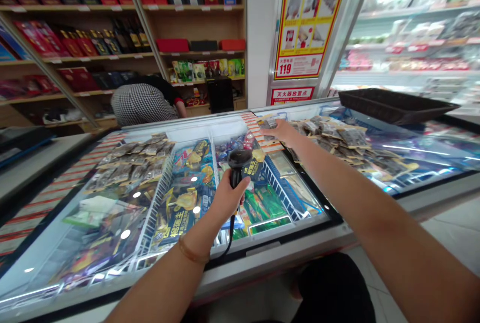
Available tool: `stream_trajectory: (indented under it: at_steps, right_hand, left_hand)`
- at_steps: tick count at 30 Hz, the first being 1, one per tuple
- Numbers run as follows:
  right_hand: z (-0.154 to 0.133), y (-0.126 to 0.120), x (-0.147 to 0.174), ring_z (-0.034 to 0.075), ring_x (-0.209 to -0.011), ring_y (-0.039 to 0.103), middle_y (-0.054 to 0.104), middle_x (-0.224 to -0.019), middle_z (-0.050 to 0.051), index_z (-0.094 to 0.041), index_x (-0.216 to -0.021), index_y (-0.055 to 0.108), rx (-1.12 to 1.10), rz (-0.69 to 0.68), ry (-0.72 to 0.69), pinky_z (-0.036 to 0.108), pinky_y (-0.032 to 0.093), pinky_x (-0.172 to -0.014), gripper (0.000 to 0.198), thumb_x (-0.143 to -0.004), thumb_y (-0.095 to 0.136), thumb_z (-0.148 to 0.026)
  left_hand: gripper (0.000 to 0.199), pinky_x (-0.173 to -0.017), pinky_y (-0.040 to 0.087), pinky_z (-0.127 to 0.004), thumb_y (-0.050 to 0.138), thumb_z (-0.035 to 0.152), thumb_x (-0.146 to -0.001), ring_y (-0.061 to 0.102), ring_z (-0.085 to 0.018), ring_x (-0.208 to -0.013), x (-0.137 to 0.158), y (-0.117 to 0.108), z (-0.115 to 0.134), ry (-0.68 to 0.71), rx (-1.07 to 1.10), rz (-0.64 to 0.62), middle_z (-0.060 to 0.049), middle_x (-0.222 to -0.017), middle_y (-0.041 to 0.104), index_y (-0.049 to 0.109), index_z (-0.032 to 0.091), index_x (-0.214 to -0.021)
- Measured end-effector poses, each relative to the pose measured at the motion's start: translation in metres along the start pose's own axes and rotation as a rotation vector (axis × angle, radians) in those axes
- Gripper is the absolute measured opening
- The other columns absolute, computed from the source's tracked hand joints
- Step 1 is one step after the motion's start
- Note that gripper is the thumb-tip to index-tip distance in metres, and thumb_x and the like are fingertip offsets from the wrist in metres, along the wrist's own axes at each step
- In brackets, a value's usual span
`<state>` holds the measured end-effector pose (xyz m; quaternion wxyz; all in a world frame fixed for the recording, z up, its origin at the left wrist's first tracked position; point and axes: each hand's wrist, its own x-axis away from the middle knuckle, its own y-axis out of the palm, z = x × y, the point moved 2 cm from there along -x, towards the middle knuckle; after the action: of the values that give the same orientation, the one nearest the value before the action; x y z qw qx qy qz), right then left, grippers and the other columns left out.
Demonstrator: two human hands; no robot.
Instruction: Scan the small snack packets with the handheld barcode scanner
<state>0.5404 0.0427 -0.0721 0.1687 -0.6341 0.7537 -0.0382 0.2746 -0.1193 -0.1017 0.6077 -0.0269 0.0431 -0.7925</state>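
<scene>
My left hand [228, 195] is wrapped round the handle of a black handheld barcode scanner [240, 158], whose cable [231, 235] hangs down over the freezer's glass top. Farther off and to the right, my right hand [282, 132] has its fingers on a small clear-and-brown packet [267, 123] at the far side of the freezer, over an orange-striped strip [252, 122]. Just right of that hand lies a spread of similar packets [332, 135] on the glass. Another pile of such packets [140, 155] rests on the left part of the lid.
Under the glass, white wire baskets [155, 213] hold bagged frozen food. A black tray [393, 103] sits at the back right. Behind the freezer a person [144, 100] bends by shelves of boxes and bottles. A lit refrigerated case [416, 38] stands on the right.
</scene>
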Motion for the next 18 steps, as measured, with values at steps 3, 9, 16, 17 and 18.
stream_trajectory:
  at_steps: [3, 9, 16, 17, 18]
  right_hand:
    - [0.002, 0.063, 0.010, 0.024, -0.100, 0.072, 0.077, -0.107, 0.008, -0.018, -0.106, 0.065, -0.224, 0.031, -0.074, 0.041, 0.057, -0.090, 0.038, -0.079, 0.074, -0.043]
    - [0.028, 0.112, 0.016, 0.025, -0.111, 0.068, 0.074, -0.115, 0.009, -0.018, -0.108, 0.063, -0.312, 0.036, -0.231, 0.040, 0.052, -0.099, 0.040, -0.082, 0.066, -0.048]
    - [0.035, 0.110, 0.014, 0.025, -0.106, 0.069, 0.075, -0.113, 0.009, -0.019, -0.110, 0.062, -0.391, -0.024, -0.230, 0.038, 0.056, -0.091, 0.053, -0.078, 0.066, -0.062]
    - [0.035, 0.109, 0.014, 0.025, -0.105, 0.069, 0.075, -0.112, 0.008, -0.019, -0.109, 0.062, -0.387, -0.015, -0.229, 0.039, 0.056, -0.091, 0.054, -0.078, 0.066, -0.063]
    - [0.034, 0.109, 0.015, 0.025, -0.105, 0.069, 0.075, -0.112, 0.008, -0.019, -0.109, 0.062, -0.384, -0.009, -0.229, 0.039, 0.055, -0.092, 0.054, -0.078, 0.066, -0.064]
  left_hand:
    - [0.042, -0.042, 0.037, -0.023, 0.071, 0.051, -0.080, 0.046, -0.012, -0.038, 0.000, -0.002, -0.001, -0.009, -0.006, 0.013, 0.010, -0.046, 0.049, 0.044, 0.024, -0.097]
    - [0.040, -0.042, 0.038, -0.023, 0.070, 0.049, -0.081, 0.044, -0.012, -0.038, -0.001, -0.004, -0.001, -0.033, -0.022, 0.046, 0.010, -0.047, 0.047, 0.044, 0.024, -0.100]
    - [0.037, -0.041, 0.035, -0.022, 0.070, 0.044, -0.081, 0.044, -0.012, -0.037, 0.003, -0.003, 0.006, -0.056, -0.059, 0.036, 0.011, -0.046, 0.045, 0.046, 0.023, -0.100]
    - [0.037, -0.041, 0.035, -0.022, 0.070, 0.044, -0.081, 0.044, -0.011, -0.038, 0.003, -0.003, 0.006, -0.058, -0.063, 0.031, 0.011, -0.046, 0.045, 0.046, 0.023, -0.099]
    - [0.036, -0.041, 0.035, -0.022, 0.070, 0.045, -0.081, 0.044, -0.011, -0.038, 0.003, -0.003, 0.006, -0.061, -0.068, 0.028, 0.011, -0.046, 0.045, 0.046, 0.023, -0.098]
